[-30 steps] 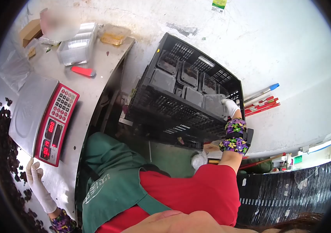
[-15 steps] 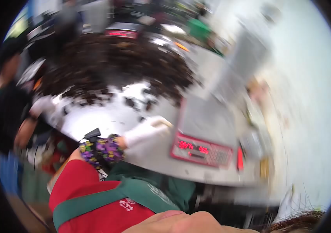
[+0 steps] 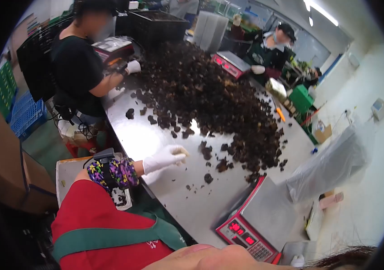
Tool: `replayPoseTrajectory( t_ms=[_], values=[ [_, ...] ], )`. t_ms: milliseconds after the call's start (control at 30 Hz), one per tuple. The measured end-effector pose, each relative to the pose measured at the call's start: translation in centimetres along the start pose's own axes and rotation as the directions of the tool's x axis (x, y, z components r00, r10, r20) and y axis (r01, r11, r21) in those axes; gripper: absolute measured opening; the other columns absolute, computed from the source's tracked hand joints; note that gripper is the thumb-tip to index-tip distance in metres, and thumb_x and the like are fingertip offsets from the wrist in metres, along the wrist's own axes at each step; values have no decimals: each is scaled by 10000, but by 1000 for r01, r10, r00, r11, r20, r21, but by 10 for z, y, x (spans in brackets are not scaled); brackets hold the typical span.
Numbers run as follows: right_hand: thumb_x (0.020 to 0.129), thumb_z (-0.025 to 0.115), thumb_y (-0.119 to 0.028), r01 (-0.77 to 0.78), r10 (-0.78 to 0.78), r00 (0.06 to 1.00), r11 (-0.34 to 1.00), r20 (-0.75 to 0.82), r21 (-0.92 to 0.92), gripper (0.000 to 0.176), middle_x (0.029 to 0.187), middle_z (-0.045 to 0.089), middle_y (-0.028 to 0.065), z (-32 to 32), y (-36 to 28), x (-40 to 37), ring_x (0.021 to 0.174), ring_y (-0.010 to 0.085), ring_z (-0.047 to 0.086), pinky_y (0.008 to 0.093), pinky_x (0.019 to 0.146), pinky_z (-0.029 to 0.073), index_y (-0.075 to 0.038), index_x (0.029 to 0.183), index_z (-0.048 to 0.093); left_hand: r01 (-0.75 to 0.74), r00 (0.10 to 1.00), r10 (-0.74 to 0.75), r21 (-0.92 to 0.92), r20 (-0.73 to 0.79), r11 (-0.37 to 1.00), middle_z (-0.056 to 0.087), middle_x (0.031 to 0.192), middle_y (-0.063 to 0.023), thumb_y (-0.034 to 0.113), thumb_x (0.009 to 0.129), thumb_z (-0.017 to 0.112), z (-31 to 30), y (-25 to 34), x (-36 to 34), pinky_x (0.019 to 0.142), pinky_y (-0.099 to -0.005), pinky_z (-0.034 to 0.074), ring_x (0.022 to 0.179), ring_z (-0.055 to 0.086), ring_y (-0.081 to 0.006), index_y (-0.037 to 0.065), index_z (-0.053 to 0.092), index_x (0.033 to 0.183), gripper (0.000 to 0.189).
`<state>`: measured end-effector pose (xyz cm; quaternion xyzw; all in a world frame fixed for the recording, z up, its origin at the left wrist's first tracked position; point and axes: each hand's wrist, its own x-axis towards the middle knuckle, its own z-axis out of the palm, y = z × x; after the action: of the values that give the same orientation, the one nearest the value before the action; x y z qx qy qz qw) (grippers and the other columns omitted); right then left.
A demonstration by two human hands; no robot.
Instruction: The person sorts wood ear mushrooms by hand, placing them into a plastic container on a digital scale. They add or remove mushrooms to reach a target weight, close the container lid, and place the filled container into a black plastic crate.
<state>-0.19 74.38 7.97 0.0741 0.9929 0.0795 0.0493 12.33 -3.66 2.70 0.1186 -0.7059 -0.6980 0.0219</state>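
While its gloved fingers lie loosely open and empty on the steel table, the left hand rests near scattered dark dried pieces, the big heap beyond, a red scale nearby.

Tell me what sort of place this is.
Likely a food sorting and packing workroom: a steel table bears a big heap of dark pieces, a red weighing scale stands on it, and a gloved co-worker works alongside.
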Motion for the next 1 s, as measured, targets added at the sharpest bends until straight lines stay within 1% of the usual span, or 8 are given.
replayPoseTrajectory(
  t_ms=[300, 367, 467, 600, 667, 767, 900, 1000],
  values=[
    [891, 716, -323, -381, 388, 894, 921, -222, 75, 456, 1083, 674, 276, -29, 3, -40, 985, 425, 641, 465, 899, 490, 68, 1118, 651, -9, 1000, 7, 70, 28, 997, 674, 966, 5, 196, 1023, 567, 1, -10, 24, 752, -237, 516, 854, 617, -62, 63, 649, 1216, 248],
    [973, 631, -261, -135, 389, 803, 857, -452, 497, 369, 1092, 686, 228, -44, 6, -45, 969, 362, 645, 424, 874, 498, 68, 1140, 643, -48, 999, 48, 154, 5, 987, 677, 984, -10, 174, 1009, 577, -3, -15, 34, 775, -242, 516, 852, 612, -70, 43, 651, 1228, 266],
    [1057, 494, -296, 61, 369, 703, 821, -608, 568, 383, 1020, 704, 184, -96, -91, -95, 941, 305, 661, 403, 855, 496, 35, 1167, 652, -251, 957, 282, 295, -69, 922, 684, 1005, -19, 152, 996, 593, -4, -36, 56, 815, -271, 520, 862, 616, -110, 16, 646, 1237, 282],
    [980, 624, -125, 443, -19, 653, 820, -757, 361, 140, 970, 675, 129, -99, -210, -143, 876, 293, 638, 382, 820, 500, -9, 1003, 698, -240, 911, 411, 749, -47, 617, 656, 1242, -103, 240, 922, 696, 7, -26, 90, 1007, -350, 479, 1151, 608, -257, 123, 657, 1218, 321],
    [915, 696, -68, 480, -175, 648, 849, -741, 219, 47, 928, 681, 102, -90, -254, -155, 871, 252, 648, 374, 852, 503, -50, 956, 712, -246, 936, 353, 722, 3, 646, 548, 1411, -146, 341, 877, 740, 19, -16, 107, 1093, -420, 414, 1310, 488, -334, 167, 624, 1291, 464],
    [898, 727, -126, 549, -292, 662, 816, -690, 181, 182, 997, 678, 96, -56, -278, -151, 960, 272, 649, 399, 906, 492, -76, 1071, 704, -496, 817, 492, 801, 301, 334, 426, 1498, -243, 412, 865, 755, 27, -31, 133, 1157, -530, 333, 1380, 388, -458, 203, 496, 1473, 694],
    [847, 764, -271, 496, -323, 699, 862, -638, 107, 505, 1167, 644, 78, -46, -305, -167, 1129, 254, 584, 553, 1100, 345, -124, 1310, 627, -578, 790, 410, 775, 455, 255, 575, 1291, -164, 378, 899, 713, 26, -30, 138, 1025, -484, 448, 1208, 542, -358, 142, 634, 1242, 423],
    [866, 723, -272, 479, -266, 716, 859, -645, 178, 519, 1228, 624, 80, -39, -305, -179, 1211, 260, 555, 593, 1161, 257, -116, 1349, 614, -407, 903, 340, 773, 261, 487, 628, 1042, -112, 249, 877, 707, 35, -26, 131, 818, -425, 514, 954, 612, -340, 129, 642, 1075, 240]
  ],
)
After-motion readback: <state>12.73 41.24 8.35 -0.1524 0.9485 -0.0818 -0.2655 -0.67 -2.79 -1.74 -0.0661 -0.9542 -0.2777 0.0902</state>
